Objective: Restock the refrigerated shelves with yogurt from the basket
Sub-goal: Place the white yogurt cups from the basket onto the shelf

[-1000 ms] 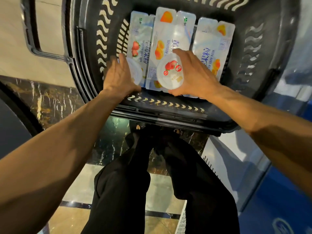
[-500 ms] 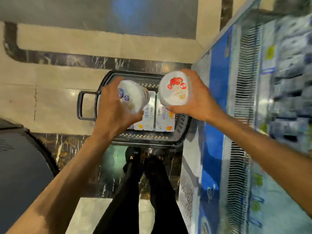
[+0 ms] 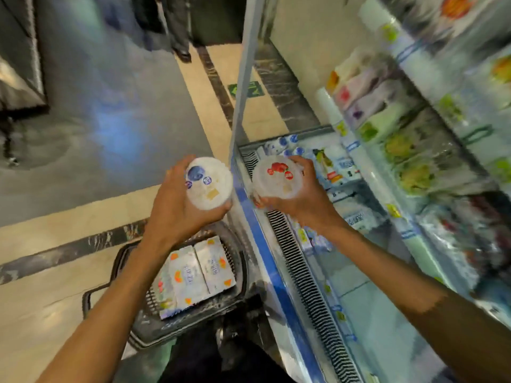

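Up in my hands: two round yogurt cups, side by side, lids facing me.
Blue cup [image 3: 208, 183]: my left hand [image 3: 179, 208] is wrapped around it from below. It is over the floor, just left of the fridge's blue edge [image 3: 265, 244].
Red cup [image 3: 276, 176]: my right hand [image 3: 298, 194] is wrapped around it. It is already past the edge, over the near low shelf [image 3: 359, 294].
Basket [image 3: 130, 258]: on the floor near my legs, with flat yogurt packs [image 3: 193, 272] left inside.
Shelves: full of packs on the right, but blurry, so I can't read which row fits which cup.
How I'd do it well: I think the red cup should go first, since it is closer. I would find a free spot, set it flat with the picture up, then let go.
Watch out: I should hold soft, not squash, and not bump the packs nearby.
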